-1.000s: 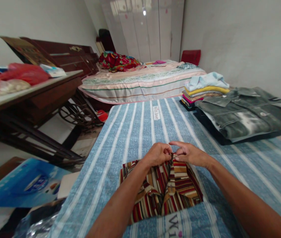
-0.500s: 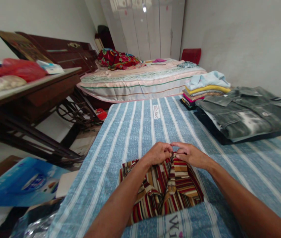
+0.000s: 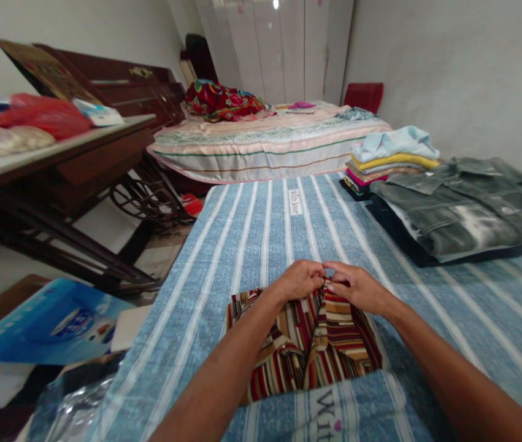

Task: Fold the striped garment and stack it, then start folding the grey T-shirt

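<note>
My left hand (image 3: 304, 280) and right hand (image 3: 355, 287) pinch a striped shirt (image 3: 304, 347) at its top edge; from afar I see folded clothes (image 3: 394, 162) on the blue sheet (image 3: 252, 236).

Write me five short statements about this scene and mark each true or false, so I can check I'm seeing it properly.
1. The left grip and right grip both touch the striped garment. True.
2. The blue cloth under it is plain, without stripes. False: the blue cloth has white stripes.
3. A grey-green jacket lies at the right of the view. True.
4. The light blue garment lies beneath the yellow one. False: the light blue garment is on top.
5. The red plastic bag lies on the floor. False: the bag lies on the table at the left.
</note>
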A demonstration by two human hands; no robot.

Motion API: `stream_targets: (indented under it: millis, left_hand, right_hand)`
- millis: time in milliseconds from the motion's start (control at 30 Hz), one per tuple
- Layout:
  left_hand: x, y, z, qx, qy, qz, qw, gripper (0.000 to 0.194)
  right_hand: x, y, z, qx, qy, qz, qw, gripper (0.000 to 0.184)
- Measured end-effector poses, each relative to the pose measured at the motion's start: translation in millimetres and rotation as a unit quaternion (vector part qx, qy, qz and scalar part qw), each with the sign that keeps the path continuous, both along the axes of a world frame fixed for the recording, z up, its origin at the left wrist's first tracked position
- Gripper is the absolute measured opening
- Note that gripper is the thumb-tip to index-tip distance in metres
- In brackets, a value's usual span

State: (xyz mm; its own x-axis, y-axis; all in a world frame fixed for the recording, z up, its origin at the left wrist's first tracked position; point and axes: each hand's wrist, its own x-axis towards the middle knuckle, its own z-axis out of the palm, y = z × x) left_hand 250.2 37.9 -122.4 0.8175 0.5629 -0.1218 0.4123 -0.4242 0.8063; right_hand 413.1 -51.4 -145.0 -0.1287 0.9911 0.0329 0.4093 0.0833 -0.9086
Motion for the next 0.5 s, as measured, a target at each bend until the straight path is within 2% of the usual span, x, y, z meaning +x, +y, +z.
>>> stream_targets:
  millis: [133,300,433,500]
  left_hand:
    - [0,-1,2.1,0.060,0.044,-0.014,0.997,0.017]
    - [-1,-5,9.6,0.154,0.121,-0.007,0.981,0.019]
    - [-2,-5,16.2,0.168,0.139,-0.010,0.976,0.021]
    - [-7,-5,24.6,0.180,0.131,-0.002,0.975,0.021]
  right_hand:
    - [-1,-4,3.3,0.041,-0.116,-0.020,0.992,0.039]
    - [-6,-16,10.8,0.117,-0.273,-0.053,0.953,0.032]
    - [-8,-26,16.4,0.168,-0.311,-0.020,0.935,0.027]
    - [-7,-31,18.5,0.179,-0.316,-0.009,0.932,0.026]
